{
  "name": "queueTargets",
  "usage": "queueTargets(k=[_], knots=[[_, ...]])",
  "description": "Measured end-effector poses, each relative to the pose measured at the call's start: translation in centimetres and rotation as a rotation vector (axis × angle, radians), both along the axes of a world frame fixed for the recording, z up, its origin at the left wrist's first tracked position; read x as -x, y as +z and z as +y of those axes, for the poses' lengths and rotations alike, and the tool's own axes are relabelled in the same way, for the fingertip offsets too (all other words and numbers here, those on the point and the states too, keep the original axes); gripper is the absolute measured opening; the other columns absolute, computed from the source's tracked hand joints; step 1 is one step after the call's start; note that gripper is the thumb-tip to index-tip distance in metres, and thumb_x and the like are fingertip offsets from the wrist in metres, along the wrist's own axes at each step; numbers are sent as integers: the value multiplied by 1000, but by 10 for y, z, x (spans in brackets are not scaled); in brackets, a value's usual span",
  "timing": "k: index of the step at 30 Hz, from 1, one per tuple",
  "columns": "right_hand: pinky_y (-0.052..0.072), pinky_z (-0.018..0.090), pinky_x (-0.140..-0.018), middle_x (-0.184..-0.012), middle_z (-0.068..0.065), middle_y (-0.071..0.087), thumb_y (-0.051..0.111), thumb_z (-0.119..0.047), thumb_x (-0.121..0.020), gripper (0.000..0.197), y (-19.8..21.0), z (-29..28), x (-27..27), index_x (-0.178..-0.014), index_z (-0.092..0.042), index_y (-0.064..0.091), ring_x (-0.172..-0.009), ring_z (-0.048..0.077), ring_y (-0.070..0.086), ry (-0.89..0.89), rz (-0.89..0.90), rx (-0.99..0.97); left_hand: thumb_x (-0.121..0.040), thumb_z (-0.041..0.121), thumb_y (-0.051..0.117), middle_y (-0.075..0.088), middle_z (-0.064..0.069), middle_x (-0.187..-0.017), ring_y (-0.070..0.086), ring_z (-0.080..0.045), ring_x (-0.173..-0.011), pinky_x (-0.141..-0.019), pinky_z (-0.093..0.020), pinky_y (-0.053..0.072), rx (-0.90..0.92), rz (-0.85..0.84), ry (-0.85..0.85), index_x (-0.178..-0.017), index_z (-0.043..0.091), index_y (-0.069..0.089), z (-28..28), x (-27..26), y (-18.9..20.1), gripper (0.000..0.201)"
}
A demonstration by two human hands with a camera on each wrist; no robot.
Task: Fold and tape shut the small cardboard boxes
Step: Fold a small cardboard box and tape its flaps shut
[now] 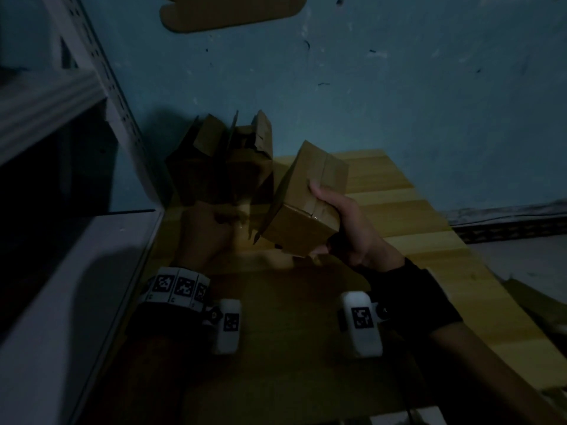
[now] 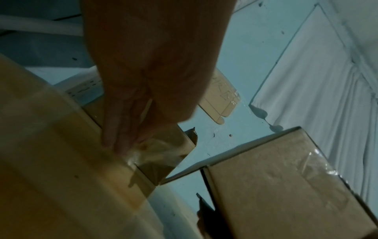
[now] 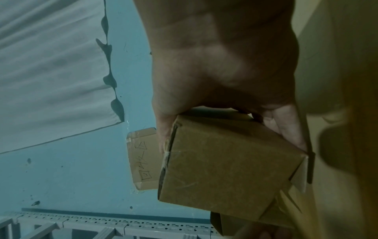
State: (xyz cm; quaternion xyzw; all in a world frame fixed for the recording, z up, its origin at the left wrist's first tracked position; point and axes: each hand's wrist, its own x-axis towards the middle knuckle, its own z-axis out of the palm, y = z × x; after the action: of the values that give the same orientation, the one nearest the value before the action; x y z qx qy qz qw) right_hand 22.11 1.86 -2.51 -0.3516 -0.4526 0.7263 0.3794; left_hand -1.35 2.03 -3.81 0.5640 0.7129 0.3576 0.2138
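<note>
My right hand [image 1: 340, 219] grips a small closed cardboard box [image 1: 306, 191] and holds it tilted above the wooden table [image 1: 405, 222]. The thumb lies on its taped top seam and the fingers are underneath. The right wrist view shows the same box [image 3: 225, 161] clamped between thumb and fingers [image 3: 286, 127]. My left hand [image 1: 211, 231] is low by the table's back left, in shadow. In the left wrist view its gathered fingertips [image 2: 120, 142] pinch a shiny strip of clear tape [image 2: 147, 153] at a box corner. The held box [image 2: 276, 186] hangs to its right.
Several open-flapped boxes [image 1: 233, 161] stand in the dark against the blue wall at the table's back left. A grey metal shelf rack [image 1: 101, 75] borders the left side. A flat cardboard piece [image 1: 233, 10] is taped to the wall above.
</note>
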Motion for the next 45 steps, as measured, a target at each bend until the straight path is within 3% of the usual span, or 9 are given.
queueTargets(k=[3,7,12,18,22,26,32,38,45], knots=[[61,36,-60,-130,26,65,60,-58,-86,66,1,0,1,-137,-16,54,-114,55,63,4,-5,14,-86,4,72,70,-15,-115,61,-28,-112,-87,-24,40,-84,-26,17,-109,3,73,-7,-2,6,23],[60,34,-57,-128,23,68,62,-59,-86,67,3,-1,1,-138,-17,54,-111,50,67,-18,-12,25,-81,7,79,72,-11,-95,58,-10,-78,-58,-3,37,-127,-17,45,-98,1,76,-7,1,9,18],[61,36,-58,-130,23,67,59,-53,-90,62,6,-5,2,-140,-17,51,-110,48,68,-15,25,36,-85,23,77,74,-12,-93,62,-17,-79,-60,-24,43,-133,-10,63,-95,5,78,-6,2,8,21],[61,37,-59,-128,23,67,60,-52,-90,60,8,-7,4,-138,-17,53,-108,48,69,-11,36,49,-82,13,79,72,-20,-103,65,-26,-95,-64,-18,42,-106,-56,65,-101,-4,74,-5,3,6,25],[60,35,-56,-128,23,68,60,-52,-88,62,8,-8,5,-137,-16,53,-106,47,70,-24,19,43,-75,5,84,72,-18,-99,62,-18,-86,-59,-12,39,-144,1,81,-95,-3,75,-5,5,7,24],[59,33,-54,-130,23,66,60,-54,-91,63,5,-5,4,-140,-16,51,-110,48,68,-17,6,31,-67,5,85,61,-9,-98,57,-20,-91,-63,-21,39,-203,17,130,-99,2,62,-1,10,4,39],[60,34,-56,-129,23,67,65,-56,-88,65,2,-2,5,-138,-16,53,-107,47,69,-13,-7,24,-85,-5,65,69,-14,-103,54,-14,-91,-73,-20,37,-256,84,78,-99,2,70,3,6,-1,16],[61,35,-55,-131,27,64,59,-53,-94,54,0,-1,6,-134,-17,54,-111,50,65,12,-26,5,-76,4,79,69,-5,-94,62,-18,-90,-74,-28,43,-319,84,140,-96,7,70,-1,6,4,22],[43,39,-76,-114,22,69,52,-48,-100,37,-2,0,4,-121,-19,60,-110,62,58,13,-40,-19,-76,2,79,65,-3,-88,61,-19,-89,-75,-30,45,-282,42,91,-90,7,68,0,8,-1,19]])
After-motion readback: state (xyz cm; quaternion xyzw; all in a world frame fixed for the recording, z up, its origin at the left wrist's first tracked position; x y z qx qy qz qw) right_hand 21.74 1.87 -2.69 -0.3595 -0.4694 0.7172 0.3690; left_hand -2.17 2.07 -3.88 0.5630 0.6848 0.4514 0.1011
